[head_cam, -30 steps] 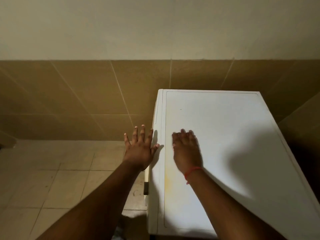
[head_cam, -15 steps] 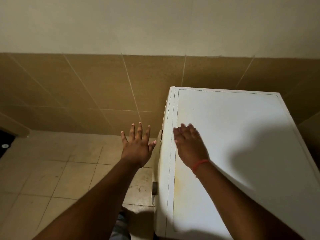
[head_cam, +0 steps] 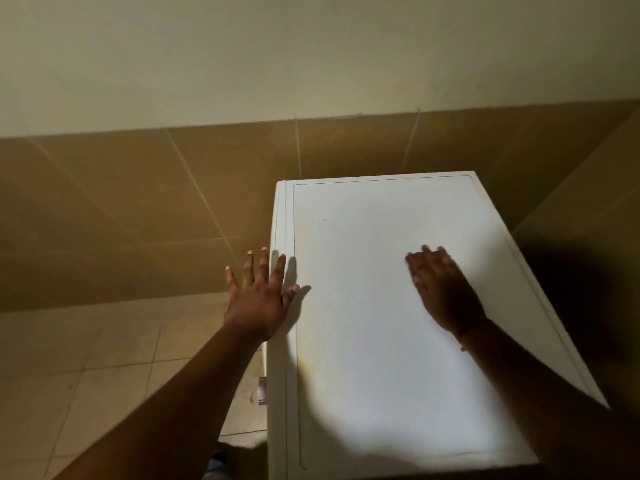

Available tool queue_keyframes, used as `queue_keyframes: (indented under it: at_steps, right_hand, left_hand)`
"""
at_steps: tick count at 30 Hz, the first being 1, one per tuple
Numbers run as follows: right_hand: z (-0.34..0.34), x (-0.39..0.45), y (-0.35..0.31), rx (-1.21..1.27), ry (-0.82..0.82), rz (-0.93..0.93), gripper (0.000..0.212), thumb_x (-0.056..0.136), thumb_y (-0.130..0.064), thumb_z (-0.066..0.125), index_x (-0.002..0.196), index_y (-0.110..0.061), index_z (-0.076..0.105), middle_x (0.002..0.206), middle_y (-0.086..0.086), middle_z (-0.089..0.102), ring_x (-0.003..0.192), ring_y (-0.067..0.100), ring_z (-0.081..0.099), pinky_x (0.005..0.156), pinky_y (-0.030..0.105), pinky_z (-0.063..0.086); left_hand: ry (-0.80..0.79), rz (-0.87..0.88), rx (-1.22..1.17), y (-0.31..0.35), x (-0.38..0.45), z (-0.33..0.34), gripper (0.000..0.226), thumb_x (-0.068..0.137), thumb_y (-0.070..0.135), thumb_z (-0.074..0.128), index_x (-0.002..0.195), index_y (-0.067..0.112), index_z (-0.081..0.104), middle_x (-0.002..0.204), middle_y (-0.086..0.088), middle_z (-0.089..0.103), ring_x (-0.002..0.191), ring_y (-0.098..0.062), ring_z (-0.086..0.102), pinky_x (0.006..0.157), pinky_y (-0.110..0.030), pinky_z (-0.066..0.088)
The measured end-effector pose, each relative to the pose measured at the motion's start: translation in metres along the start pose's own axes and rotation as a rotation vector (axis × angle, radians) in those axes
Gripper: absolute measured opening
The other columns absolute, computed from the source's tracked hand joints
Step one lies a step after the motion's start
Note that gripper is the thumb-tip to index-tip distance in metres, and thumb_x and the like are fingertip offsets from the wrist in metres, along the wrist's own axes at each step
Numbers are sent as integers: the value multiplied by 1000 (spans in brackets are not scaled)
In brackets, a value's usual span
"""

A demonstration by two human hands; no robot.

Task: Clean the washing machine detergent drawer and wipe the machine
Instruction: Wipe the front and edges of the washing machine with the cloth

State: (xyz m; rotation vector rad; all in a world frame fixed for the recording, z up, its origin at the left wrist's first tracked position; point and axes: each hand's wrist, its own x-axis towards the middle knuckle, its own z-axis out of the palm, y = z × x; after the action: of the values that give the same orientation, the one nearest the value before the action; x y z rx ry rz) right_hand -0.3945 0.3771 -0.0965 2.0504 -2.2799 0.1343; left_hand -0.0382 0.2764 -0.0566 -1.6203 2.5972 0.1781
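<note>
While no cloth shows, both hands lie open and empty: left hand (head_cam: 258, 303) steadying the machine (head_cam: 363, 358) edge, right hand (head_cam: 445, 292) flat on top, probably feeling it.

- Washing machine (head_cam: 381, 306): white top, yellowish stain near its left edge.
- Wall tiles (head_cam: 138, 220): tan-brown, pale grout lines.
- Upper wall (head_cam: 311, 57): cream.
- Floor tiles (head_cam: 86, 368): beige.
</note>
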Motion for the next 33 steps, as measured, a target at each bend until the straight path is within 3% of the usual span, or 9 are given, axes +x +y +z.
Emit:
queue_keyframes:
  at_steps: [2,6,9,13,16,19,26,29,33]
  right_hand:
    - [1,-11,20,-45,-89,-188,48,105,-18,22,144,-8,46,148,13,47,138,34,41,115,49,30]
    - [-9,-15,63,53,-35,288,60,104,-34,9,139,-9,50,137,20,55,132,40,47,115,53,28]
    - [0,-24,77,-19,-108,96,62,104,-35,7,143,-9,48,142,14,52,136,33,44,117,49,27]
    - [-6,-15,93,42,-96,309,60,102,-30,13,137,-2,53,135,22,57,131,40,48,113,54,30]
    - [-1,-16,95,-11,-52,116,55,99,-29,23,140,-7,52,141,17,54,133,35,47,116,49,30]
    - [-2,-13,108,28,-14,409,60,96,-33,19,138,-7,53,136,23,55,128,43,48,114,53,29]
    - [3,-5,108,51,-15,292,59,95,-32,21,135,-4,55,135,23,57,130,42,48,113,57,30]
    - [7,-7,95,-12,18,-5,52,100,-26,25,138,-5,53,143,12,54,135,33,45,118,46,24]
    - [-2,3,48,-48,40,218,57,96,-27,18,140,-9,48,140,20,53,133,41,44,116,50,26]
  left_hand:
    - [-4,28,18,10,3,2,76,89,64,-5,155,26,-3,164,-9,-4,149,-35,-8,114,-65,0]
    - [-1,70,-10,31,9,2,71,94,62,3,155,27,-5,163,-7,-8,149,-33,-11,115,-65,0]
    - [-1,111,26,42,13,6,74,90,65,-3,155,27,-7,163,-6,-8,149,-32,-11,115,-65,1]
    - [-11,121,54,54,17,9,77,88,64,-5,155,26,-4,164,-6,-7,150,-32,-9,115,-64,2]
    - [-1,140,70,59,16,12,79,86,64,-8,156,26,-3,164,-6,-6,150,-32,-9,116,-63,3]
    - [-16,134,59,64,12,15,79,86,64,-9,156,27,-3,164,-5,-6,150,-32,-9,116,-63,2]
    - [11,130,40,66,7,17,79,88,66,-4,156,26,4,164,-8,1,150,-34,-4,114,-64,4]
    - [28,119,37,59,5,15,78,89,65,-2,156,25,5,164,-9,3,150,-35,-2,113,-65,5]
    - [13,77,28,47,0,16,77,89,64,-3,156,26,2,164,-8,0,150,-34,-5,114,-66,4]
